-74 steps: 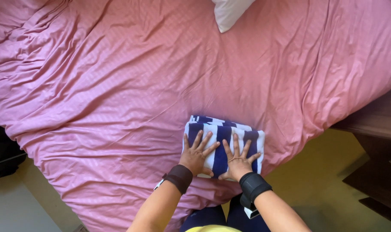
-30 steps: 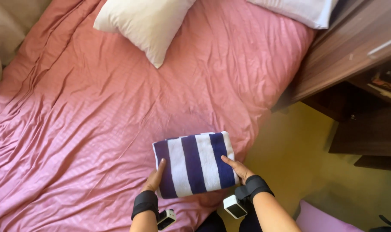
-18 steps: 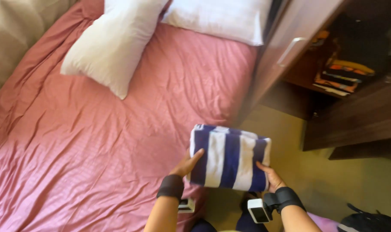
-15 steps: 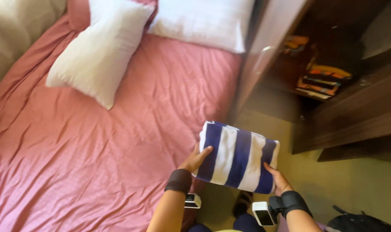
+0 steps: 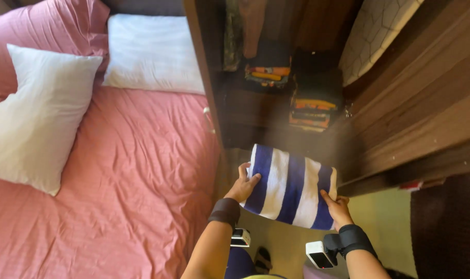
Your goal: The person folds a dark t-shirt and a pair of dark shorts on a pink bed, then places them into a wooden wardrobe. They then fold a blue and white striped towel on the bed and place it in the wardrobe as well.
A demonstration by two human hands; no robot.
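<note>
Folded towel, broad navy and white stripes, soft terry look, a thick rectangular bundle. I hold it off the bed, in the air over the floor, in front of the open wooden wardrobe. My left hand grips its left edge, thumb on top and fingers curled under. My right hand clasps the lower right corner the same way. Black wrist straps on both arms, each with a small white device hanging below.

Wardrobe: dark brown wood, grain visible, door edge standing between it and the bed. On its shelf two stacks of folded clothes, mostly dark cloth with orange and yellow layers; the left stack is shorter. Hanging garments above them, too dim to tell apart. A pale panel with a cracked-tile pattern leans at the upper right.

Bed to the left: pink sheet, fine woven stripe, creased all over. Two white pillows near its head, one lying askew toward the left edge, one flat by the wardrobe-side edge. Floor is yellowish-green.
</note>
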